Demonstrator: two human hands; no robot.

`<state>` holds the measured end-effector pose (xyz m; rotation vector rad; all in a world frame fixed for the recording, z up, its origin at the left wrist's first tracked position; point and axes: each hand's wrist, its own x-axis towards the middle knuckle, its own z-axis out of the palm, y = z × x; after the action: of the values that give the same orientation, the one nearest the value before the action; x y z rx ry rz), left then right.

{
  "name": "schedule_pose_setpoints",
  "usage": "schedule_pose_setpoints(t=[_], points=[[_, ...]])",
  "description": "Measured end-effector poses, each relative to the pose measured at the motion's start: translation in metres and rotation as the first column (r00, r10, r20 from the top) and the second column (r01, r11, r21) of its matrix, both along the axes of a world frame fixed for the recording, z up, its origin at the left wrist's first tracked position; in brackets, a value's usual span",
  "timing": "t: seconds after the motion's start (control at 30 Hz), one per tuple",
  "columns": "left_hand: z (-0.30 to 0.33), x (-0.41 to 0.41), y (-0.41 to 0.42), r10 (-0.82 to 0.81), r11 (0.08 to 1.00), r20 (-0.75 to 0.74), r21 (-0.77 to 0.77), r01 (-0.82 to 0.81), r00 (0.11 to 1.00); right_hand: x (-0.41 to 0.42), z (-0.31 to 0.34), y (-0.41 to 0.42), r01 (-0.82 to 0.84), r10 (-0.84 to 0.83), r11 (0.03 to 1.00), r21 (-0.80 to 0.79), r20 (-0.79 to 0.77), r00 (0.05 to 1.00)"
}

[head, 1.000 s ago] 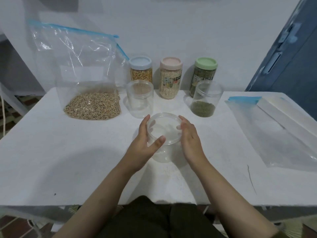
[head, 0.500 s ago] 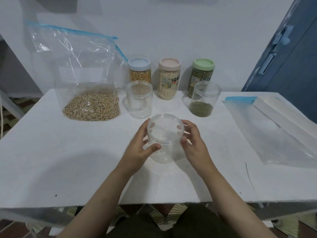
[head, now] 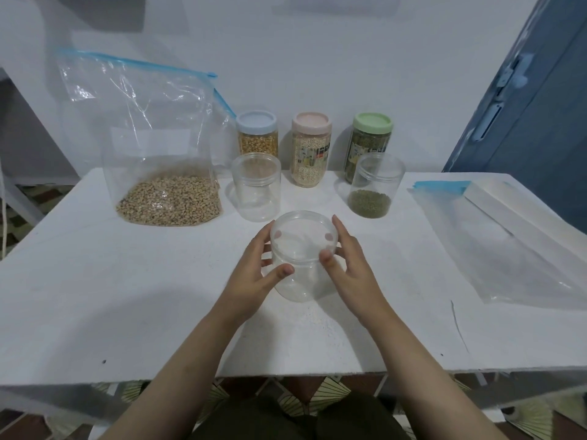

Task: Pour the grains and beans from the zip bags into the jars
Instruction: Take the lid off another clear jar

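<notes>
Nearest me, I am holding an empty clear jar [head: 301,258] between both hands at the middle of the white table [head: 95,296]. My left hand [head: 254,277] is curling round its left side, thumb pressing the near wall below the rim, fingers wrapping behind. My right hand [head: 352,274] is gripping the right side the same way, a fingertip showing through the plastic near the rim. I cannot tell whether the jar's base is resting on the table or sitting just above it.

Beyond it, a second empty clear jar [head: 256,187] is standing upright and open, left of centre. To its right, well apart, an open jar with green beans [head: 376,185] is holding a shallow layer at the bottom.

Far left, a large zip bag of tan grains [head: 152,154] is standing upright, grains pooling at its base, blue zip strip at the top.

Far right, a flat zip bag [head: 495,242] is lying on the table, with a white box [head: 524,214] lying across its far end.

Along the wall, three lidded jars are standing in a row: the blue-lidded jar [head: 258,134] with yellow kernels, the pink-lidded jar [head: 311,150] with pale grains, the green-lidded jar [head: 370,138] with dark green contents.
</notes>
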<state>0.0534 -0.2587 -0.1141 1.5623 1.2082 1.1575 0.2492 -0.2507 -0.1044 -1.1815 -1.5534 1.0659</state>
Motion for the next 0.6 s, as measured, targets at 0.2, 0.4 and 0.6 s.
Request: schedule_pose_setpoints(t=[0.2,0.4,0.6], points=[[-0.002,-0.001,-0.001,0.0,1.0,0.034,-0.006,0.0,0.999,0.001,-0.002,-0.002,0.041,-0.04,0.999,0.012,-0.061,0.997],[0.0,-0.001,-0.004,-0.001,1.0,0.054,-0.012,0.002,0.999,0.003,-0.004,-0.003,0.038,-0.038,0.999,0.036,-0.012,0.999],[0.0,0.0,-0.006,-0.012,1.0,0.057,0.006,0.012,0.998,0.004,0.001,-0.009,0.012,-0.012,1.0,0.003,-0.037,0.999]])
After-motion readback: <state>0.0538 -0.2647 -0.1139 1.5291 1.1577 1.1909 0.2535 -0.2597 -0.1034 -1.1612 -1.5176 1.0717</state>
